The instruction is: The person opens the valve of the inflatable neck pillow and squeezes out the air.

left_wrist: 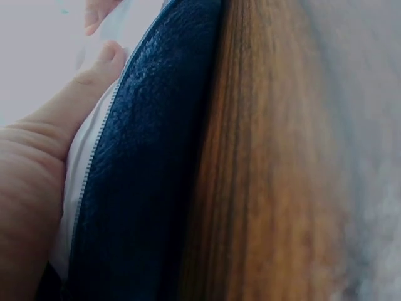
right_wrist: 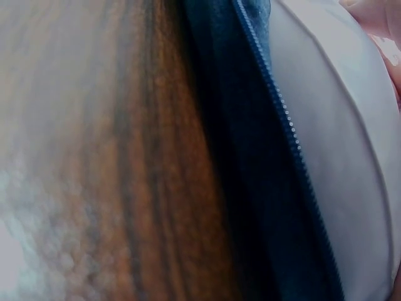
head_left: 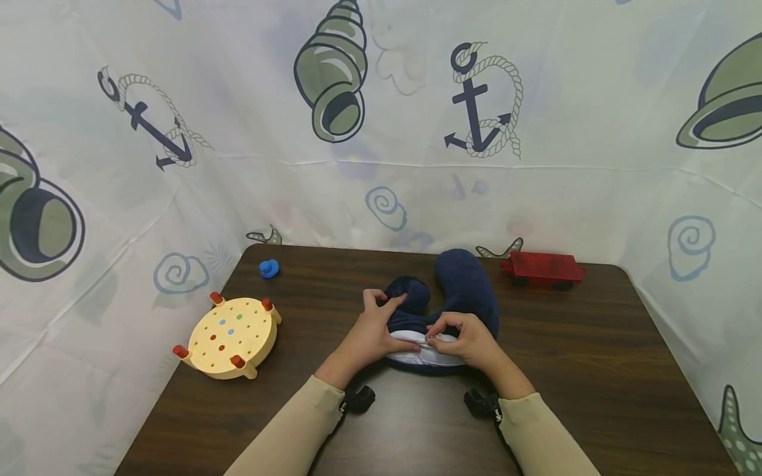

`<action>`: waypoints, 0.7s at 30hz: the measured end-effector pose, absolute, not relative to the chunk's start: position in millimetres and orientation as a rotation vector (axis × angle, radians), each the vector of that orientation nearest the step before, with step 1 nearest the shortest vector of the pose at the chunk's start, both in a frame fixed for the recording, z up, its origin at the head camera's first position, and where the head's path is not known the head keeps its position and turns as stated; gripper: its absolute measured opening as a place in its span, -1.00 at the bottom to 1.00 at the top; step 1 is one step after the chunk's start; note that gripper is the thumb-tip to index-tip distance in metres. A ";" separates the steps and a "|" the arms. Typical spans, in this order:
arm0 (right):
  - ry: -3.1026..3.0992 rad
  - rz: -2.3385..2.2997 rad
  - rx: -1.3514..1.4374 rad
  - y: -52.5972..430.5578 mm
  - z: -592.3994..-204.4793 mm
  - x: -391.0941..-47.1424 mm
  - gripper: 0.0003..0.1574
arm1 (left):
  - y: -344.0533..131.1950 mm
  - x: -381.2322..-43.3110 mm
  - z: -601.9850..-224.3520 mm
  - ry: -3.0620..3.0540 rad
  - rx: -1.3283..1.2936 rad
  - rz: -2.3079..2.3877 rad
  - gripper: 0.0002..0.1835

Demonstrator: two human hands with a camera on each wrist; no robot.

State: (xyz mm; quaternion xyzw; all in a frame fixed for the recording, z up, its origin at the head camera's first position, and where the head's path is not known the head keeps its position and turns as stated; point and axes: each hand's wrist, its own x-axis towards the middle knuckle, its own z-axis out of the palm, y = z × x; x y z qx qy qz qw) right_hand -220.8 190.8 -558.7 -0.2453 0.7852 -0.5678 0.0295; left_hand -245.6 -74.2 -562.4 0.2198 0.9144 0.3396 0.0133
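Note:
A navy plush neck pillow [head_left: 467, 281] lies on the table with its curved side towards me. The cover's zipper [left_wrist: 95, 150] is undone along that side, and a white inner lining [right_wrist: 338, 157] shows through the gap. My left hand [head_left: 375, 330] holds the pillow's left part, its fingers bent over the lobe and its thumb laid on the white fabric. My right hand [head_left: 467, 338] pinches the white fabric between thumb and index finger near the middle of the opening. What exactly lies between those fingertips is too small to tell.
On the left stands a round yellow toy stool-like piece [head_left: 235, 337] with red-tipped pegs and coloured dots. Behind it is a small blue rubber duck [head_left: 269, 268]. A red toy wagon [head_left: 543, 268] sits at the back right of the brown table [head_left: 595, 370]. A patterned cloth hangs behind.

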 end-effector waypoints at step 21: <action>2.441 -1.741 -0.763 191.3 -558.8 -221.5 -0.83 | -73.3 -246.4 -561.7 2.853 0.637 0.977 0.28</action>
